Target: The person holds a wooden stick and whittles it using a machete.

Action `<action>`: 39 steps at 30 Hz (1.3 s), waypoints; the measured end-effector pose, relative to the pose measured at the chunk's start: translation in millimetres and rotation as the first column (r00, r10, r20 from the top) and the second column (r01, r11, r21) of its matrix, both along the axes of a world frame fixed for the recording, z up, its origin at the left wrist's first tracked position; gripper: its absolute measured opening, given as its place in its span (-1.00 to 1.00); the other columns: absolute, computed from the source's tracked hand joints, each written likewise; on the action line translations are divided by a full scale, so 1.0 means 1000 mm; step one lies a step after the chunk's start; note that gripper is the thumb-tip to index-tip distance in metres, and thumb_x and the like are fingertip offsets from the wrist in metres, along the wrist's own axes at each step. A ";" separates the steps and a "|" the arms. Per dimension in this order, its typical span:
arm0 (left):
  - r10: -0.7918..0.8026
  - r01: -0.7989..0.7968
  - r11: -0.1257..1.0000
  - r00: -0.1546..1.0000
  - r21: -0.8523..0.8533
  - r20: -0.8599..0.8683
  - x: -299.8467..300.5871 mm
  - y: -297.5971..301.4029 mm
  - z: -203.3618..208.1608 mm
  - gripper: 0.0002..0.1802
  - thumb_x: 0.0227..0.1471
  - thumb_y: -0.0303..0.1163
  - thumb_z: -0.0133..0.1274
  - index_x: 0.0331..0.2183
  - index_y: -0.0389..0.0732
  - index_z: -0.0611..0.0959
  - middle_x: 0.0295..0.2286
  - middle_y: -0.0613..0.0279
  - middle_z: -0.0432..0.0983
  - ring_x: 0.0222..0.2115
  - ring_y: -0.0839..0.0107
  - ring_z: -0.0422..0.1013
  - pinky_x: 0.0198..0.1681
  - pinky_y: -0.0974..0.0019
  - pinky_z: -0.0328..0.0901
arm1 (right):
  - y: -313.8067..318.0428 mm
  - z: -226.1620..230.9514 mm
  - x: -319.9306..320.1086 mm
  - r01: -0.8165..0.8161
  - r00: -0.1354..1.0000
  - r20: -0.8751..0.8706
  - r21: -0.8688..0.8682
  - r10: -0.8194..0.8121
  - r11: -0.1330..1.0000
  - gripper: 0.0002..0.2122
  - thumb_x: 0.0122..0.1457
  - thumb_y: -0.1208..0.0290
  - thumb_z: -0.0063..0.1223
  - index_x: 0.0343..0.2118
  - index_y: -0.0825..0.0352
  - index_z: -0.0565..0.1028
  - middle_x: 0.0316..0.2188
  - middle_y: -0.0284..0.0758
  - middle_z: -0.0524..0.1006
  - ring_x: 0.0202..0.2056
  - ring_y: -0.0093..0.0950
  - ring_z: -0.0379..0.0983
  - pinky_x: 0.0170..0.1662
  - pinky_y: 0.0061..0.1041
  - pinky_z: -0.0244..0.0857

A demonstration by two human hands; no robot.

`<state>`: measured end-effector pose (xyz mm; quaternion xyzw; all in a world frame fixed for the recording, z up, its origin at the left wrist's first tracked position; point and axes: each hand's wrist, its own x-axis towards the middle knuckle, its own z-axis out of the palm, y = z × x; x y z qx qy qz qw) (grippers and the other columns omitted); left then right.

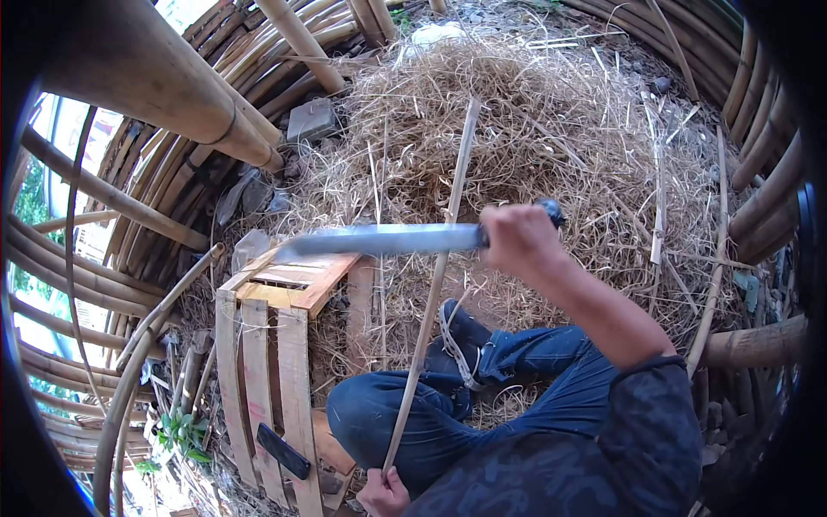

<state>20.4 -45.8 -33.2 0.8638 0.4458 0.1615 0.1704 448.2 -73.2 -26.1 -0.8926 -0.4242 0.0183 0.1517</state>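
Note:
My right hand [522, 239] is closed round the dark handle of a machete [388, 239], its long blade pointing left and slightly blurred. The blade passes across a long, thin bamboo strip [428, 314]; whether the two touch I cannot tell. Down by my knee, my left hand [383, 495] grips the lower end of that strip, which slants up and away from me over my leg. Its far end stands out over a heap of fine shavings [500, 129].
A slatted wooden crate [251, 379] stands at my left, with a dark phone [282, 451] on its side slats. Bamboo poles [164, 77] rise at the left, and more are stacked at the right. A grey block [312, 120] lies beyond the crate. Loose strips [657, 189] lie on the shavings.

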 end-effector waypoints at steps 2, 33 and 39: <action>-0.010 0.011 1.000 1.000 0.027 -0.019 0.006 0.001 0.002 -0.69 0.12 -0.22 0.03 -0.56 -0.19 0.47 -0.76 -0.02 0.34 -0.74 -0.04 0.32 -0.70 0.08 0.17 | -0.011 -0.005 0.018 0.031 0.999 0.040 0.020 -0.032 0.999 -0.86 -0.12 0.41 0.16 -0.54 0.36 0.47 -0.64 -0.17 0.53 -0.55 -0.26 0.54 -0.43 -0.33 0.42; 0.017 -0.017 0.998 1.000 0.054 0.004 0.012 -0.001 0.002 -0.65 0.11 -0.19 0.04 -0.60 -0.19 0.46 -0.77 0.01 0.33 -0.75 -0.02 0.29 -0.68 0.09 0.18 | -0.028 -0.020 0.038 0.115 0.988 0.098 0.056 -0.120 0.992 -0.81 -0.07 0.33 0.18 -0.54 0.36 0.47 -0.63 -0.19 0.53 -0.56 -0.28 0.54 -0.43 -0.34 0.42; 0.035 -0.037 0.999 0.999 0.037 0.038 0.004 0.000 -0.005 -0.65 0.11 -0.20 0.04 -0.60 -0.20 0.46 -0.76 0.00 0.34 -0.75 -0.02 0.29 -0.68 0.09 0.17 | -0.017 -0.001 0.009 -0.127 0.985 0.146 0.251 0.092 0.960 -0.86 -0.10 0.37 0.14 -0.56 0.32 0.47 -0.65 -0.18 0.52 -0.59 -0.25 0.53 -0.46 -0.33 0.42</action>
